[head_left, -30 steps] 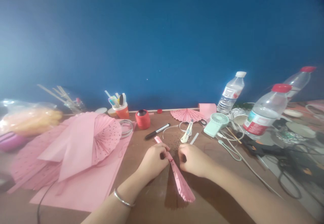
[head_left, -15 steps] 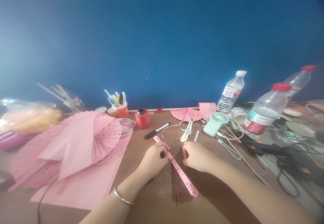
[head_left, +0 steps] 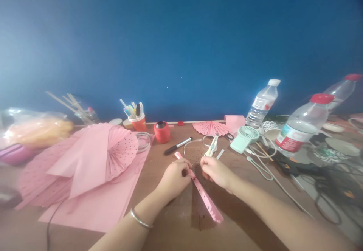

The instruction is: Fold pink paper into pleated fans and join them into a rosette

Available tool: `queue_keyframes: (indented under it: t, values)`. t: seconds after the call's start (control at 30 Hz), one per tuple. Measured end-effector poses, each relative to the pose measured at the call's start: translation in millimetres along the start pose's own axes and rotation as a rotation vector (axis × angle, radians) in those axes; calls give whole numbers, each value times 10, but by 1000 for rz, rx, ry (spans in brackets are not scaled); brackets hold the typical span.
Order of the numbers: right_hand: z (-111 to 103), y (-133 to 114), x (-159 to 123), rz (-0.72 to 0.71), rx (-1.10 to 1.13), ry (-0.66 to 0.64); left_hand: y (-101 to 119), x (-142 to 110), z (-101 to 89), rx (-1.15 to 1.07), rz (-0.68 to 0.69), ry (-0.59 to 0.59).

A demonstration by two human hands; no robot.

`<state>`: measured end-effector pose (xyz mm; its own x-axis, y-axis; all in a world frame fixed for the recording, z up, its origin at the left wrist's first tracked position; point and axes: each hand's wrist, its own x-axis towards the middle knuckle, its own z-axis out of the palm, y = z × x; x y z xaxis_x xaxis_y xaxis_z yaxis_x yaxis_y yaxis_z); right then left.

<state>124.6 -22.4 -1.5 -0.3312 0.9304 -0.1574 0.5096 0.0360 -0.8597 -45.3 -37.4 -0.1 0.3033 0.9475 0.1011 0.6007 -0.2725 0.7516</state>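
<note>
My left hand [head_left: 176,175] is closed around a narrow, folded strip of pink paper [head_left: 208,202] dotted with small holes. The strip slants from upper left to lower right, its near end jagged. Just to its right is my right hand [head_left: 216,171], fingers curled inward; what they hold, if anything, is hidden. Behind that hand lie a cream utility knife [head_left: 211,147] and a short pale strip [head_left: 220,154]. Tiny dark bits are scattered on the table [head_left: 166,226] between the hands and the knife.
Pink pleated paper fans [head_left: 121,152] lie on pink sheets [head_left: 85,220] at left. Toward the wall are a black marker [head_left: 178,146], a red round object [head_left: 162,132] and a cup of pens [head_left: 138,121]. A mint handheld fan [head_left: 244,139], cables and bottles [head_left: 301,124] crowd the right.
My right hand has shifted slightly left, closer to the paper strip, with its fingers turned downward. My left hand keeps its grip on the strip. The whole view has moved slightly.
</note>
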Motion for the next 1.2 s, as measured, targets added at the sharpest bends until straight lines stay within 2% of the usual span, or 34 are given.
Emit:
queue_keyframes:
  t: [0.1, 0.27, 0.5, 0.63, 0.83, 1.2]
  values:
    - [-6, -18, -10, -68, -164, 53, -10, -1, -2, 25, 9, 12]
    - [-15, -24, -51, -45, -367, 48, -10, -11, -5, 59, 48, 12]
    - [-122, -84, -80, -199, -412, -42, 53, -25, -1, 28, 107, -4]
    - [-76, -51, -70, -302, -419, 19, 83, -30, -1, 47, 149, -31]
    - [-33, -22, -81, -245, -467, 42, 92, -23, -2, 63, 151, -38]
    - [-14, -14, -71, -240, -493, 58, 97, -20, -1, 72, 128, -28]
